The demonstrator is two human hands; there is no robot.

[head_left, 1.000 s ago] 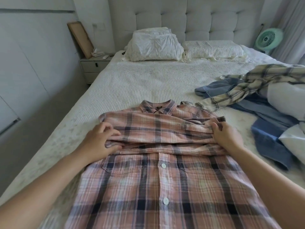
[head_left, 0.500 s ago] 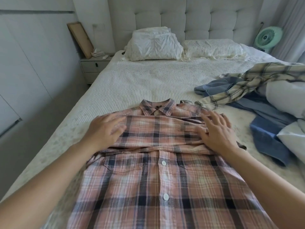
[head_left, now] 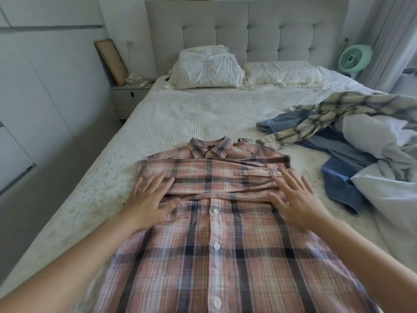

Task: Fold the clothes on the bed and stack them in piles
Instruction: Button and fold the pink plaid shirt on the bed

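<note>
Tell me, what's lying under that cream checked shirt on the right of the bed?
Blue clothes stick out from under the cream checked shirt, resting on the bed. How many blue pieces there are, and what else lies beneath, is covered.

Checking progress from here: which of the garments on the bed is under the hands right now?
The pink plaid shirt, spread flat, with both hands pressing its folded sleeves. The cream plaid shirt and blue garment lie crumpled to its right, untouched.
</note>
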